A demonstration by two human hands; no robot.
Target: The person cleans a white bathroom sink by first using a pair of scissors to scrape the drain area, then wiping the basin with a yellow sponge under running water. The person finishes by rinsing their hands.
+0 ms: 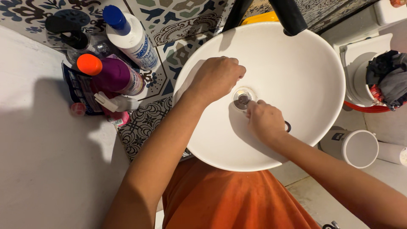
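Note:
A round white basin point(296, 63) fills the middle of the view, with a chrome drain plug point(243, 98) at its bottom. My left hand point(216, 78) rests as a loose fist inside the bowl, just left of the drain; whether it holds anything I cannot tell. My right hand point(265, 121) is curled on the basin floor with its fingertips touching the drain's right edge. A thin dark ring point(288, 126) peeks out beside the right hand.
Cleaning bottles crowd the patterned tile counter point(148, 123) at left: a white one with a blue cap point(132, 37), a purple one with an orange cap point(111, 74), a small spray bottle point(115, 105). A black faucet point(288, 16) overhangs. A toilet point(360, 63) and a white bin point(356, 147) stand to the right.

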